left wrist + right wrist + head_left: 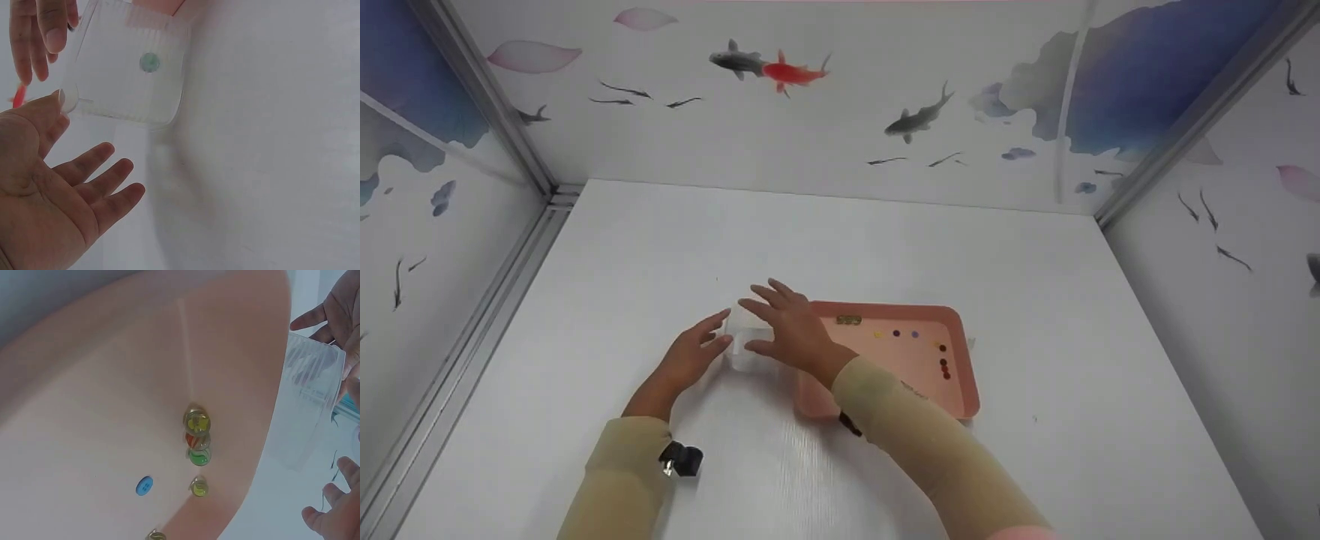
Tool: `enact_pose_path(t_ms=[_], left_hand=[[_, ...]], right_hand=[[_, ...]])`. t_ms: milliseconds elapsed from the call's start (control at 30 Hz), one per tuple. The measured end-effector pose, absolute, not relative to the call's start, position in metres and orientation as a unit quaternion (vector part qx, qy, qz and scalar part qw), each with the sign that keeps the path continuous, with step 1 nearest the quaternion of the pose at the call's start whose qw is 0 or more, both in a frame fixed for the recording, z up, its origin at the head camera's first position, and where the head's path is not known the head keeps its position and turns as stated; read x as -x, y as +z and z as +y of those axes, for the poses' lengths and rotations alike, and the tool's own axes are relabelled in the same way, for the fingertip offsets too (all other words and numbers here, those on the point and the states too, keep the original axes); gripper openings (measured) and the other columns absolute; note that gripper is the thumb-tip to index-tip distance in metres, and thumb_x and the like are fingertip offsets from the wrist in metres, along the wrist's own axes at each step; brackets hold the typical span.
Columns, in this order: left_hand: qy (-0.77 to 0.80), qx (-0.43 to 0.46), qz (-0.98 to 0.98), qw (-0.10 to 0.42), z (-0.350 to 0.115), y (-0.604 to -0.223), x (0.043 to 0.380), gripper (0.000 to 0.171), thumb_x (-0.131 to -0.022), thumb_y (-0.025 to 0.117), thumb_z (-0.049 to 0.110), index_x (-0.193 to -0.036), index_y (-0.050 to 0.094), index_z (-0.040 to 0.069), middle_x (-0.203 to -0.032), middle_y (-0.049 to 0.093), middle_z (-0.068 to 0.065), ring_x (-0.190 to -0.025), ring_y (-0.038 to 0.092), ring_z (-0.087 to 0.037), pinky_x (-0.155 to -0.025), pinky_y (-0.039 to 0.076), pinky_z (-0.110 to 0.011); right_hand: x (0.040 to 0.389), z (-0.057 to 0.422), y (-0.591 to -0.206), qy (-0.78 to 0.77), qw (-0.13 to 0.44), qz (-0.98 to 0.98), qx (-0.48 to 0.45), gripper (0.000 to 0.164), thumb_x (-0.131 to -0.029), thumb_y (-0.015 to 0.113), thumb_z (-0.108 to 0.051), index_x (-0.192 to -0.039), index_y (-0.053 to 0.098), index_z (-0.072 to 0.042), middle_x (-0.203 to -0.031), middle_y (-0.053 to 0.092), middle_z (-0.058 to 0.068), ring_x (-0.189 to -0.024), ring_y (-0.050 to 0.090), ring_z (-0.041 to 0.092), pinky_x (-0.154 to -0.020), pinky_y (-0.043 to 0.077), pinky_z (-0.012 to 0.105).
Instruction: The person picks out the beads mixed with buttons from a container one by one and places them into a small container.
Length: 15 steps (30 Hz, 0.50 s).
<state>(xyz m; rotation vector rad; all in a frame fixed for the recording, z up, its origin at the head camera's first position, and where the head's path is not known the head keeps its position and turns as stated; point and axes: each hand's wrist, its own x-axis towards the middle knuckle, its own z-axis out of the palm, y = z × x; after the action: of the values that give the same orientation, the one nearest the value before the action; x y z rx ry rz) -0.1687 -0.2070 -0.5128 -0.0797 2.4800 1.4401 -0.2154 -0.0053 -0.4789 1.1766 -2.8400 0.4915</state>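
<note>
Fanned wide at the right hand (791, 330), with fingers nearly straight, well parted and gripping nothing, above the right part of a clear box (741, 361). Cannot tell whether touching the plastic or just clear of it. Open too at the left hand (694, 356), with parted, slightly bent fingers (109, 180) at the other side of the box; clasped round nothing, with the thumb seemingly against a corner in the left wrist view. Hard to be sure of that contact, given such transparent plastic.

Between the two hands, then, for the box: just left of a pink tray (885, 309), at the white table (720, 240). Cannot tell whether resting flat or slightly raised. Faint in outline from above, and partly hidden under the right hand; cut off at the top in the left wrist view. Through the plastic there, a green round piece (149, 62), inside or behind being unclear.

Across the near part of the tray, and hiding it, a beige right sleeve (937, 435). Inside the tray, glass marbles (199, 457) and a blue button (144, 485), with one marble cut by the lower edge of the right wrist view. From the head, only small coloured discs (896, 333), too tiny to make out in detail.
</note>
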Motion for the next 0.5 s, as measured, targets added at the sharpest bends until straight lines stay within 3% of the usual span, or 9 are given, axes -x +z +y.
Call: enact_pose_path(t_ms=[233, 500], left_hand=[[0.493, 0.026, 0.858, 0.140, -0.2074, -0.5125, 0.1687, 0.056, -0.103, 0.048, 0.030, -0.153, 0.029, 0.016, -0.158, 0.023, -0.015, -0.140, 0.028, -0.042, -0.110, 0.029, -0.058], [0.492, 0.021, 0.860, 0.134, -0.2077, -0.5131, 0.1687, 0.056, -0.102, 0.049, 0.030, -0.153, 0.030, 0.014, -0.157, 0.024, -0.017, -0.139, 0.030, -0.044, -0.110, 0.030, -0.058]], right_hand=[[0.2146, -0.0020, -0.4770, 0.134, 0.007, -0.921, -0.366, 0.088, -0.082, 0.068, -0.058, -0.153, 0.028, -0.027, -0.161, 0.021, 0.001, -0.149, 0.008, 0.029, -0.112, 0.024, 0.061], [0.2150, 0.0027, -0.4746, 0.085, -0.014, -0.934, -0.346, 0.099, -0.081, 0.057, -0.072, -0.157, 0.010, -0.029, -0.164, 0.003, 0.001, -0.149, -0.005, 0.032, -0.112, 0.017, 0.065]])
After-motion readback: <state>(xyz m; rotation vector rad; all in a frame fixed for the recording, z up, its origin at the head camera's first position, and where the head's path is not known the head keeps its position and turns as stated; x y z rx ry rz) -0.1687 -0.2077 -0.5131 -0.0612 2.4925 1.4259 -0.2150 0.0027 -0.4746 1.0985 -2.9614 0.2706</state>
